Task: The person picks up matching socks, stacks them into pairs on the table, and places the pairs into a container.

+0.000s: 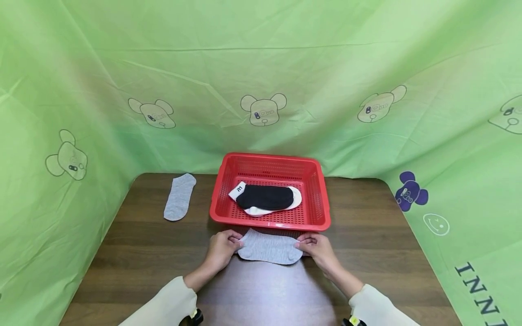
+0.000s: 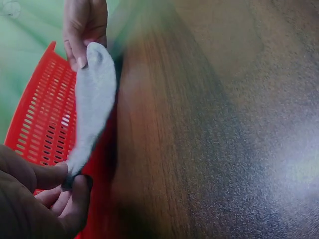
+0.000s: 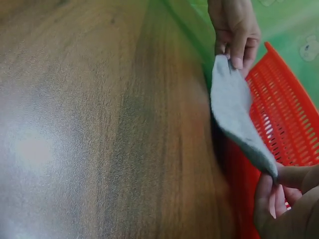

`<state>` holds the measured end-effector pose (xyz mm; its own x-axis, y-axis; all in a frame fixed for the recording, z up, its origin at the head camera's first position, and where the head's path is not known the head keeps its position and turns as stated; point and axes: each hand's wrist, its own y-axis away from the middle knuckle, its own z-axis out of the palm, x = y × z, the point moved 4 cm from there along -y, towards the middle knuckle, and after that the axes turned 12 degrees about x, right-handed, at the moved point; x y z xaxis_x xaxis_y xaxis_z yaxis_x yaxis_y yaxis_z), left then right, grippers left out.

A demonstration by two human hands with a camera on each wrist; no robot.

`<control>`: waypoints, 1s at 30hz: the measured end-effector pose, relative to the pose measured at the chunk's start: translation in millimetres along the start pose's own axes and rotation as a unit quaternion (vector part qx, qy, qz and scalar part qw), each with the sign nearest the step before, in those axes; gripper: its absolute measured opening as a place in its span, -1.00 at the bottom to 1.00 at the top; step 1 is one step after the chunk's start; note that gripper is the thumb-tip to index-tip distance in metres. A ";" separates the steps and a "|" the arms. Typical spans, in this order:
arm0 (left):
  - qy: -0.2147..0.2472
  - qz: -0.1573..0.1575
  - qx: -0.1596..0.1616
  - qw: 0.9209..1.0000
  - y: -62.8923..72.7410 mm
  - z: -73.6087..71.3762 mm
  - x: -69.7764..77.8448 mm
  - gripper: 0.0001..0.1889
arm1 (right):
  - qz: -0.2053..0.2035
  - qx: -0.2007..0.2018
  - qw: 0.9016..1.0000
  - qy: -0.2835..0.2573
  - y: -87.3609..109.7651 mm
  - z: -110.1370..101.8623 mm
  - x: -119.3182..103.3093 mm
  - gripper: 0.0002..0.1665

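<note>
A light grey ankle sock [image 1: 270, 247] is stretched sideways between both hands, just in front of the red basket. My left hand [image 1: 222, 248] pinches its left end between thumb and fingers. At the other end, my right hand [image 1: 320, 250] pinches the sock the same way. Both wrist views show the grey sock [image 2: 94, 99] held up off the table beside the basket wall. Inside the red plastic basket [image 1: 323, 199] lie a black sock [image 1: 265, 197] and a white sock [image 1: 297, 199] beneath it. Another grey sock [image 1: 179, 198] lies flat on the table, left of the basket.
The wooden table [image 1: 155, 258] extends on both sides of the basket. Behind it and along both sides hangs a green curtain [image 1: 195, 59] printed with bear heads. The basket stands near the table's back edge.
</note>
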<state>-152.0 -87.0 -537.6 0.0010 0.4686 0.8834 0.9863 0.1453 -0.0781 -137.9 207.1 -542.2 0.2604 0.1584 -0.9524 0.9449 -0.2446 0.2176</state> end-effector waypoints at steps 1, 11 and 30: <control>-0.009 0.012 0.002 1.000 0.0 0.0 0.4 -0.88 | -0.006 0.005 1.000 0.005 -0.8 0.7 0.4 -0.72; -0.066 0.075 0.022 0.995 0.5 6.0 -3.3 -0.88 | -0.086 0.045 0.991 0.091 -5.2 7.8 4.7 -0.80; -0.188 0.219 0.058 0.956 2.1 9.7 -0.8 -0.81 | -0.308 0.092 0.925 0.202 -3.9 16.0 6.3 -0.82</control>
<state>-151.6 -78.7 -543.0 0.3283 0.7836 0.5274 0.8798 -0.0505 -0.4726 -143.2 193.7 -552.5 -0.2278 0.6581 -0.7176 0.8987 -0.1415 -0.4151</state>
